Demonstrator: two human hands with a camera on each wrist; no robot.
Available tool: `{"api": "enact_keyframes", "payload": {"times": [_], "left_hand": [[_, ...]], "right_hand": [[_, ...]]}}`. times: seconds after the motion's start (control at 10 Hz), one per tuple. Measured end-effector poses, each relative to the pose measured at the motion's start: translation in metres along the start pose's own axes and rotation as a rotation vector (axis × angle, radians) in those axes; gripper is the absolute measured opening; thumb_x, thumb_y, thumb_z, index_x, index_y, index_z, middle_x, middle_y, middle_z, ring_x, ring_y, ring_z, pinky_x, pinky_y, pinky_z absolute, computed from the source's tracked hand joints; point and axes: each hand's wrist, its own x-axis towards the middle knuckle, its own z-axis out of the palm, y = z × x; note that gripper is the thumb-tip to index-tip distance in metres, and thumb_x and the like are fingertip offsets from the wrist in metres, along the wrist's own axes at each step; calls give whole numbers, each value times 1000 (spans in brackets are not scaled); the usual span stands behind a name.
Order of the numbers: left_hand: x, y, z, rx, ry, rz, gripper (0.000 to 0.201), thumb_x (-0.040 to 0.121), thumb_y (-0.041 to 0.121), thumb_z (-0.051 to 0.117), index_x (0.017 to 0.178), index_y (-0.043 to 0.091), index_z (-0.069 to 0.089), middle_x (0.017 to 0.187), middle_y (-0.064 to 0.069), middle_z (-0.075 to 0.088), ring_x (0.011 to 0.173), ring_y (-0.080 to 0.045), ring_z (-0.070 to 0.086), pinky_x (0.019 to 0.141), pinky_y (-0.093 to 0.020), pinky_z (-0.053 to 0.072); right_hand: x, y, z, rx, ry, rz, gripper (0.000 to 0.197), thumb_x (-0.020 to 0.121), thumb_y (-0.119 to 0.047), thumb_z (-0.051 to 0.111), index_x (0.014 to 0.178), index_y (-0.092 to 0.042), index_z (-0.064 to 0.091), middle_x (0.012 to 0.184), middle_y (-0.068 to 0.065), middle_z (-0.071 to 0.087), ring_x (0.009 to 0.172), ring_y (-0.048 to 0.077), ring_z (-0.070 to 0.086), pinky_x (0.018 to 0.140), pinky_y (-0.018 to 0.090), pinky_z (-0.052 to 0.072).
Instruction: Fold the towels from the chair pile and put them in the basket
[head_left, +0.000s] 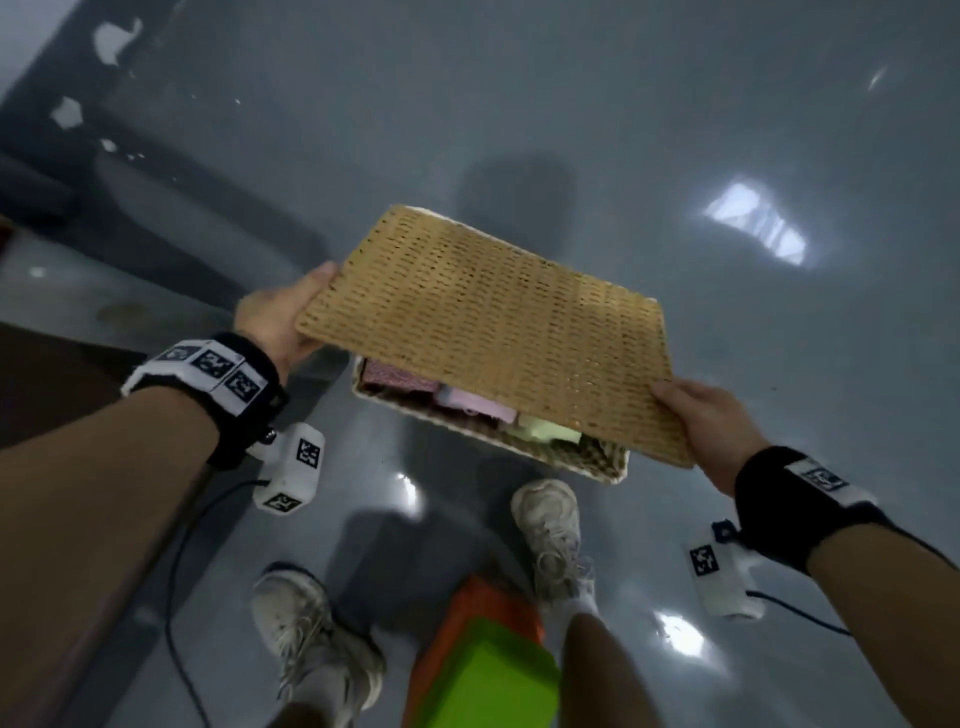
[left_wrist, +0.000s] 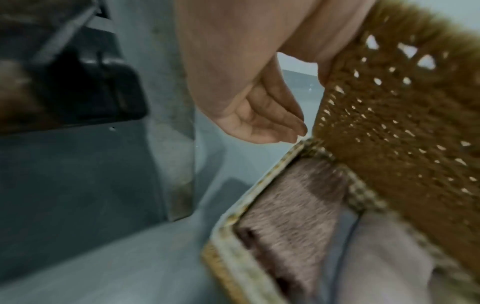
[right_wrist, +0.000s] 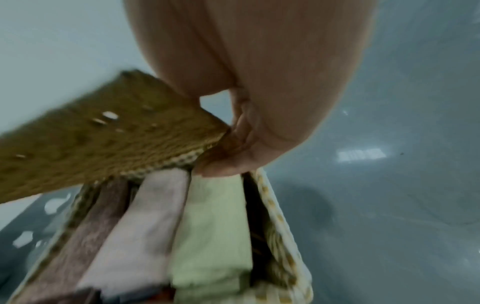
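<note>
Above the basket (head_left: 597, 470), at my twelve o'clock, my left hand (head_left: 278, 319) and right hand (head_left: 711, 426) each pinch the woven lid (head_left: 488, 322); folded towels (head_left: 475, 402) beneath, blurred, apparently unlabelled.

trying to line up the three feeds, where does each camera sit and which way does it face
Head: on the person's head, facing down at the floor; shows both forearms, left hand and right hand holding the woven lid over the basket, plus both shoes.
Left wrist: looks along the left hand to the lid's corner and the mauve towel.
Right wrist: looks along the right hand pinching the lid's edge, above the green towel.
Shared: lid, basket, folded towels.
</note>
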Motion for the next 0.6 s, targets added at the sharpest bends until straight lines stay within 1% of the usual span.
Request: {"api": "enact_keyframes", "payload": {"times": [0.1,0.2,0.3,0.4,0.5,0.6], "left_hand": [[12,-51,-15,313,28,113,26,82,27,79,102,11,75,84,5,78,70,-4,71,71,-18,58],[17,-89,-10,655,33,249,36,84,27,77,119,26,69,87,22,72,77,5,64,74,-10,46],[25,-115,3,721,93,291,46,83,29,77,125,24,59,94,16,63,86,-7,58,76,-19,42],[24,-116,9,678,94,243,48,84,31,76,127,21,56,99,10,63,87,-9,56,76,-22,42],[10,-93,-1,680,87,177,57,86,36,71,137,21,51,113,4,63,99,-15,59,83,-24,43],[-26,-33,-18,491,80,271,36,88,24,72,123,15,65,114,-1,70,107,-19,65,100,-29,48]], "right_hand": [[16,34,21,-223,32,8,22,98,-34,62,94,-15,71,103,9,73,96,29,69,88,46,57],[34,56,35,-648,91,-71,29,97,-42,58,94,-14,60,96,11,70,85,30,65,79,44,55],[46,60,45,-1129,246,-204,33,95,-48,49,88,-16,51,73,4,61,60,23,54,52,28,38],[46,42,48,-1395,216,-155,44,94,-57,40,81,-18,52,68,2,58,57,21,55,52,27,41],[34,4,48,-1512,55,-103,48,96,-59,40,80,-18,59,73,1,62,63,20,60,55,28,45],[-4,-64,58,-1226,-106,-293,29,96,-47,52,97,-22,64,87,-2,67,74,18,61,63,30,47]]}}
